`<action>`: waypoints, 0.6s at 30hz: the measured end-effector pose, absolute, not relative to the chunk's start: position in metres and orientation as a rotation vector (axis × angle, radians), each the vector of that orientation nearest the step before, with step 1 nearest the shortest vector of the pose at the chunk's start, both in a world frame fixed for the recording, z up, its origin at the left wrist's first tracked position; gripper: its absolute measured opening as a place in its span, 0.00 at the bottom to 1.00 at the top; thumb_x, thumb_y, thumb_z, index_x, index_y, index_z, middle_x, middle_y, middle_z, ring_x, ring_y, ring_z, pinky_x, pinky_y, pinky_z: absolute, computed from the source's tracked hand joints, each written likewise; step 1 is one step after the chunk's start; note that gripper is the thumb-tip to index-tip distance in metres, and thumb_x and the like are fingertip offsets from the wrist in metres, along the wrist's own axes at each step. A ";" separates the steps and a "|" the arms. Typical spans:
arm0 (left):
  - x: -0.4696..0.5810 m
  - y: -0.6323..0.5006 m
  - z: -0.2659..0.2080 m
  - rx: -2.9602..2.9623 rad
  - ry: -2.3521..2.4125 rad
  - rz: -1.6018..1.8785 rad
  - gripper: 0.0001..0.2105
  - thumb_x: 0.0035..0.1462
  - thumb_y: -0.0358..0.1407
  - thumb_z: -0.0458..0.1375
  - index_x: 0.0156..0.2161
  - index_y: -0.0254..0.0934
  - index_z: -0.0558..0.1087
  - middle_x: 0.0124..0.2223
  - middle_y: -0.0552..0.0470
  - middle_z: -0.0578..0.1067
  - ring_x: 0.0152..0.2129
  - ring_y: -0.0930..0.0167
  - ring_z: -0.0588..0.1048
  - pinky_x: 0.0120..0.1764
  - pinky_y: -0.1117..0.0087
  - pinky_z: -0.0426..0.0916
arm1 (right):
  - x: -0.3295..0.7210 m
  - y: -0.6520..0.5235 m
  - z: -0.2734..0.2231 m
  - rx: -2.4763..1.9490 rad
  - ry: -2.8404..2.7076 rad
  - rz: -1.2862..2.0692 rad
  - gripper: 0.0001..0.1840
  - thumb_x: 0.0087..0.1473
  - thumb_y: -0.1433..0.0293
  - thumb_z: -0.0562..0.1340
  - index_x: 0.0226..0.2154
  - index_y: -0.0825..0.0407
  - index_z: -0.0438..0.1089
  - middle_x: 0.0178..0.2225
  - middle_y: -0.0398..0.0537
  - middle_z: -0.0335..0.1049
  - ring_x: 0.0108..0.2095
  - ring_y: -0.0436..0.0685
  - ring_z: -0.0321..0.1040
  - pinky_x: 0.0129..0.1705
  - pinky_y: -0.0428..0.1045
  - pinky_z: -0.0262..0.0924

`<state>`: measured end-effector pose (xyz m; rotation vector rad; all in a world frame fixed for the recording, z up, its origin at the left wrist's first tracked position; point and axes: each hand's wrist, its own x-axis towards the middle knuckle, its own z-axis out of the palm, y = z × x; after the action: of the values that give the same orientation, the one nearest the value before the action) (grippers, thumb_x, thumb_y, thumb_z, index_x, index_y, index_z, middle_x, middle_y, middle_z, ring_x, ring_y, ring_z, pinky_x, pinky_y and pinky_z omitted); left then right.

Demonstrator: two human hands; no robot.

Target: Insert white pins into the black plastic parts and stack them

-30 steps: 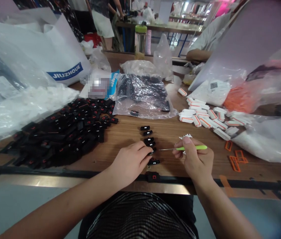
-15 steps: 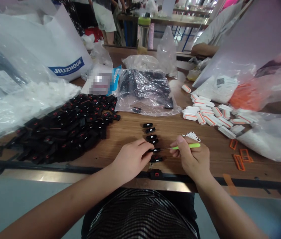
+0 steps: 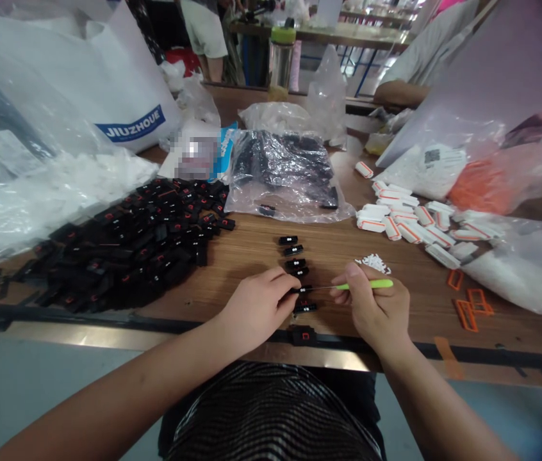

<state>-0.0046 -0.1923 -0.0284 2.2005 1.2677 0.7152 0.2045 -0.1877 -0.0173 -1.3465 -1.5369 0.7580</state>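
Note:
Near the table's front edge, my left hand [image 3: 262,306] pinches a small black plastic piece [image 3: 303,290] between thumb and fingertips. My right hand [image 3: 377,310] is closed on a thin metal pick with a lime-green handle [image 3: 380,283]. The pick's tip reaches to the black piece; whether it touches is too small to tell. Similar black pieces [image 3: 294,250] with white dots lie in a column beyond my left fingers, and another [image 3: 305,308] lies just below. A little heap of tiny white parts [image 3: 375,262] sits beyond my right hand.
A large pile of black pieces [image 3: 127,250] spreads on the left. A clear bag of black parts [image 3: 285,168] lies at the back centre. White cases with orange strips [image 3: 408,218] and orange frames [image 3: 467,314] are on the right. A bottle [image 3: 280,61] stands behind.
The whole view has shifted slightly. Both hands keep nearly the same pose, with the black piece still in my left fingers and the pick still in my right.

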 end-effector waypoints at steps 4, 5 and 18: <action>-0.004 -0.192 -0.028 2.198 1.270 0.723 0.06 0.62 0.29 0.59 0.44 0.35 0.76 0.40 0.50 0.77 0.32 0.70 0.77 0.37 0.67 0.74 | 0.204 -0.188 -0.015 -1.339 -1.542 0.747 0.20 0.64 0.61 0.58 0.25 0.53 0.75 0.21 0.45 0.75 0.17 0.47 0.69 0.21 0.42 0.65; -0.004 -0.192 -0.028 2.199 1.269 0.726 0.06 0.62 0.29 0.59 0.44 0.35 0.76 0.40 0.50 0.77 0.32 0.70 0.77 0.38 0.66 0.74 | 0.203 -0.188 -0.015 -1.343 -1.547 0.741 0.21 0.64 0.61 0.58 0.25 0.53 0.75 0.21 0.45 0.75 0.17 0.47 0.69 0.20 0.42 0.65; -0.005 -0.193 -0.027 2.190 1.251 0.715 0.06 0.62 0.28 0.59 0.43 0.34 0.76 0.40 0.50 0.77 0.33 0.69 0.76 0.38 0.65 0.74 | 0.202 -0.191 0.000 -1.207 -2.036 0.470 0.18 0.64 0.67 0.57 0.23 0.50 0.71 0.22 0.44 0.75 0.22 0.50 0.71 0.27 0.47 0.65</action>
<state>-0.0050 -0.1928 -0.0268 2.1904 1.2512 0.7148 0.2021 -0.1913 0.0003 -1.2074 -2.0359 0.4699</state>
